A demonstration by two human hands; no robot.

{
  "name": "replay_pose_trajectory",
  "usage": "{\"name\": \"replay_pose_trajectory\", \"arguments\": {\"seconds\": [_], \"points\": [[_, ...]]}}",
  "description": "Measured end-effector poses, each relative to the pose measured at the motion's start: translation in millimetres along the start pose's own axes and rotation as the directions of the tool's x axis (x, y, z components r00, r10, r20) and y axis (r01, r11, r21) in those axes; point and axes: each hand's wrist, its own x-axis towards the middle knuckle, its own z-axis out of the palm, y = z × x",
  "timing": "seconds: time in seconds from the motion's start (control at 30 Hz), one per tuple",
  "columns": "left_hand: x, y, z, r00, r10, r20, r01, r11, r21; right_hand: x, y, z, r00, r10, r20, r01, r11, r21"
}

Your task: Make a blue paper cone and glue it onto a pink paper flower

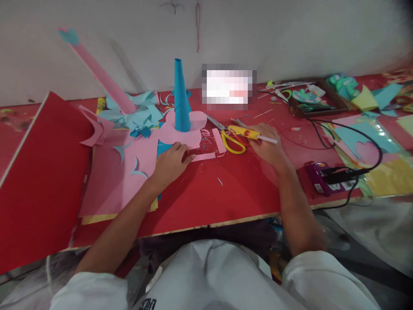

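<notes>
My left hand (172,162) rests on the table with its fingers bent together at the left end of a narrow pink paper strip (204,157). Just beyond those fingers, a pink flower-shaped paper (166,132) carries an upright blue paper cone (182,103). On the right, my right hand (265,144) is closed around a yellow hot glue gun (241,131), a whitish glue stick (268,139) jutting from its back. Yellow-handled scissors (232,146) lie beside the gun's nozzle. Another pink strip (219,141) lies near the scissors among paper scraps.
Pink sheets (125,185) with blue offcuts lie at the left, beside a tilted red board (48,181). A tall pink paper tube (103,73) leans behind. At the right are a dark tray (322,110), a purple box (322,178) with black cables, and coloured paper (387,176).
</notes>
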Motion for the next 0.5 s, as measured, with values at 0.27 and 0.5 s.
{"name": "replay_pose_trajectory", "arguments": {"seconds": [0.27, 0.5], "points": [[2.6, -13.7, -2.5, 0.997, 0.047, 0.063, -0.039, 0.992, -0.123, -1.8, 0.1, 2.1, 0.987, -0.084, 0.137, 0.09, 0.995, -0.036], [2.8, -12.1, -0.5, 0.998, -0.015, 0.061, 0.025, 0.984, -0.175, 0.7, -1.2, 5.5, 0.98, -0.135, 0.147, 0.121, 0.988, 0.101]]}}
